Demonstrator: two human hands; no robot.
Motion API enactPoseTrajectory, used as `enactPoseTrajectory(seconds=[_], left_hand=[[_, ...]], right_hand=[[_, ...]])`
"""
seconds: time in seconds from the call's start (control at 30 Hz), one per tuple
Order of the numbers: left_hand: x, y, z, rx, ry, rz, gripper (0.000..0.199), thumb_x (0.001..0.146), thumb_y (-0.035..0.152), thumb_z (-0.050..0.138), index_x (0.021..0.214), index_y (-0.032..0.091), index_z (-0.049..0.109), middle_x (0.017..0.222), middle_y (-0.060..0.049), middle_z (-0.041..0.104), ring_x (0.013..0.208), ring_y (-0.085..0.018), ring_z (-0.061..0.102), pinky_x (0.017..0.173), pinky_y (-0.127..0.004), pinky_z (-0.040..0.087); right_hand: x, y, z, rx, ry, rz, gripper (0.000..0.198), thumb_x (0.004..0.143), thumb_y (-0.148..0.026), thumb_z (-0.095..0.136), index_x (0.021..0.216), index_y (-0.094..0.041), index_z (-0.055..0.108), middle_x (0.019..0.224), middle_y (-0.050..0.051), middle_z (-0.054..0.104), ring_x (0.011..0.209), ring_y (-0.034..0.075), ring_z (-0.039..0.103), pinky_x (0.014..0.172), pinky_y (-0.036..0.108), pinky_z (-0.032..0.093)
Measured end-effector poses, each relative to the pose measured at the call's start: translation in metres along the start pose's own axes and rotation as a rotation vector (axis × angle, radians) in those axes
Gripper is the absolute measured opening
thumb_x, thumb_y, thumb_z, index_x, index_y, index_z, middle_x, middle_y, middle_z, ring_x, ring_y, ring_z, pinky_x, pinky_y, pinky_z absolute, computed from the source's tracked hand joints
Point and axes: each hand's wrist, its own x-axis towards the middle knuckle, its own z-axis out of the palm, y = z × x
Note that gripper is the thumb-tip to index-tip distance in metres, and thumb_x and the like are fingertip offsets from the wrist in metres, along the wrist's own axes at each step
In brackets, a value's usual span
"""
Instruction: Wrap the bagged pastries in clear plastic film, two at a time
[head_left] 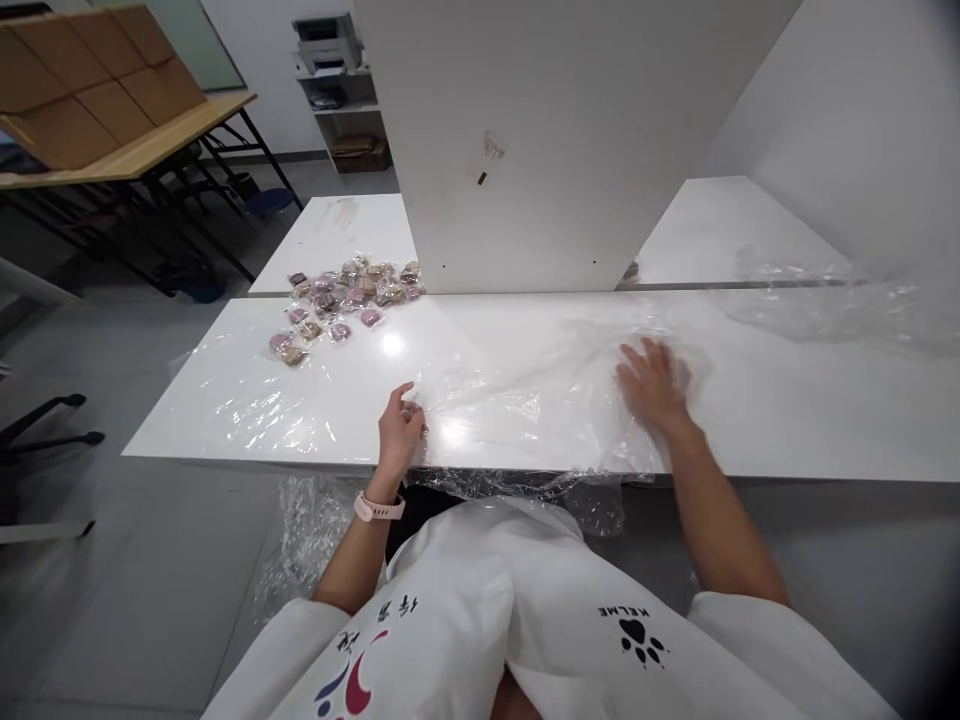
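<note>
A large sheet of clear plastic film (517, 400) lies wrinkled over the white table and hangs down past its front edge. My left hand (401, 430), with a pink band on the wrist, is curled closed near that edge. Creases in the film run taut from its fingers, which pinch the film. Farther right, my right hand (654, 385) lies palm down on the film with its fingers apart, slightly blurred. Several small wrapped pieces (356, 290), pink, tan and dark, are heaped at the table's left rear, away from both hands.
An upright white panel (525, 150) stands behind the table's middle. More clear film (840, 310) spreads at the right. Bunched film (315, 530) hangs beside my left arm. Beyond, a wooden table (172, 135) bears cardboard, and a printer (326, 45) sits on a shelf.
</note>
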Motion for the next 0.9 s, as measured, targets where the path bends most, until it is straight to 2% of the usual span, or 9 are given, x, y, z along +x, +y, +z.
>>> enactPoseTrajectory(seconds=[0.13, 0.23, 0.33, 0.43, 0.53, 0.63, 0.73, 0.83, 0.9], left_hand=[[-0.002, -0.004, -0.015, 0.317, 0.172, 0.116, 0.056, 0.086, 0.025, 0.058, 0.14, 0.02, 0.047, 0.106, -0.009, 0.063, 0.085, -0.021, 0.065, 0.073, -0.037, 0.056], [-0.007, 0.003, -0.011, 0.565, 0.3, 0.421, 0.05, 0.091, 0.028, 0.054, 0.14, 0.018, 0.048, 0.134, -0.017, 0.055, 0.129, -0.033, 0.049, 0.103, -0.053, 0.045], [-0.008, 0.01, 0.002, 0.622, 0.018, 0.668, 0.042, 0.099, 0.033, 0.045, 0.14, 0.022, 0.051, 0.148, -0.013, 0.048, 0.142, -0.028, 0.039, 0.115, -0.05, 0.036], [0.005, 0.01, 0.012, 0.714, -0.422, 0.685, 0.046, 0.098, 0.043, 0.05, 0.142, 0.03, 0.05, 0.157, -0.006, 0.041, 0.151, -0.028, 0.028, 0.122, -0.051, 0.025], [0.034, 0.004, 0.011, 0.817, -0.529, 0.565, 0.052, 0.096, 0.047, 0.052, 0.146, 0.033, 0.047, 0.162, -0.002, 0.034, 0.154, -0.032, 0.015, 0.123, -0.058, 0.012], [0.073, 0.006, 0.002, 0.787, -0.501, 0.497, 0.051, 0.097, 0.048, 0.049, 0.145, 0.03, 0.049, 0.161, -0.004, 0.036, 0.153, -0.033, 0.02, 0.122, -0.058, 0.013], [0.112, 0.021, -0.006, 0.701, -0.439, 0.411, 0.047, 0.098, 0.048, 0.045, 0.134, 0.022, 0.06, 0.144, -0.011, 0.056, 0.136, -0.032, 0.047, 0.114, -0.053, 0.033], [0.155, 0.04, -0.009, 0.733, -0.117, 0.319, 0.044, 0.098, 0.038, 0.044, 0.132, 0.016, 0.06, 0.137, -0.016, 0.06, 0.132, -0.033, 0.049, 0.109, -0.052, 0.04], [0.185, 0.048, -0.01, 0.823, 0.067, 0.282, 0.054, 0.094, 0.033, 0.05, 0.146, 0.017, 0.047, 0.154, -0.016, 0.043, 0.146, -0.037, 0.03, 0.114, -0.057, 0.032]], right_hand=[[0.016, 0.052, -0.036, -0.216, 0.047, 0.182, 0.044, 0.095, -0.039, 0.045, 0.126, -0.017, 0.065, 0.151, 0.021, 0.043, 0.143, 0.041, 0.03, 0.113, 0.066, 0.02], [0.005, 0.04, -0.061, -0.303, 0.294, 0.131, 0.044, 0.098, -0.043, 0.041, 0.125, -0.02, 0.067, 0.149, 0.021, 0.045, 0.14, 0.043, 0.033, 0.109, 0.064, 0.027], [-0.019, -0.008, -0.058, -0.235, 0.426, 0.004, 0.046, 0.1, -0.043, 0.036, 0.127, -0.021, 0.065, 0.137, 0.019, 0.057, 0.131, 0.04, 0.045, 0.108, 0.06, 0.033], [-0.044, -0.052, -0.022, -0.061, 0.082, -0.179, 0.048, 0.099, -0.049, 0.039, 0.135, -0.026, 0.059, 0.136, 0.012, 0.06, 0.13, 0.032, 0.051, 0.111, 0.054, 0.037], [-0.051, -0.059, 0.02, -0.05, -0.281, -0.19, 0.058, 0.095, -0.061, 0.043, 0.145, -0.034, 0.048, 0.158, 0.007, 0.039, 0.146, 0.034, 0.034, 0.115, 0.062, 0.027], [-0.028, -0.041, 0.043, -0.115, -0.361, -0.129, 0.06, 0.097, -0.062, 0.034, 0.149, -0.034, 0.044, 0.165, 0.005, 0.023, 0.152, 0.032, 0.018, 0.118, 0.067, 0.012], [0.014, -0.029, 0.052, -0.159, -0.355, -0.107, 0.061, 0.1, -0.06, 0.024, 0.151, -0.034, 0.041, 0.167, 0.003, 0.019, 0.154, 0.027, 0.013, 0.12, 0.063, 0.007], [0.048, -0.032, 0.061, -0.235, -0.3, -0.11, 0.064, 0.1, -0.06, 0.02, 0.154, -0.03, 0.038, 0.167, 0.005, 0.019, 0.154, 0.025, 0.013, 0.121, 0.059, 0.008], [0.06, -0.036, 0.068, -0.28, -0.265, -0.123, 0.066, 0.1, -0.06, 0.018, 0.155, -0.028, 0.036, 0.167, 0.006, 0.02, 0.154, 0.025, 0.014, 0.121, 0.057, 0.011]])
